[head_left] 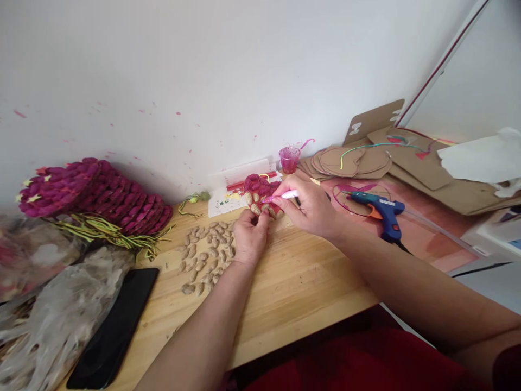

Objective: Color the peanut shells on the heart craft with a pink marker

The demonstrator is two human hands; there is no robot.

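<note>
My right hand point(312, 205) is closed around a white-handled paintbrush point(290, 194). The brush's pink-stained end touches a peanut-covered craft piece point(260, 186), whose far part is magenta while several peanuts on its near side keep their plain tan shell. My left hand point(250, 231) pinches that piece at its near edge, thumb and fingers pressed together; its fingertips are partly hidden. Loose peanuts point(214, 250) lie scattered on the wooden table point(301, 293) just left of my left hand. Behind my right hand stands a clear cup of pink paint point(290, 159).
At left is a stack of magenta peanut pieces point(118, 190), plus a plastic bag point(69, 315) and a black phone point(116, 328). A blue glue gun point(385, 212) and cardboard hearts point(350, 162) lie at right. A star sticker sheet point(223, 202) is near the wall.
</note>
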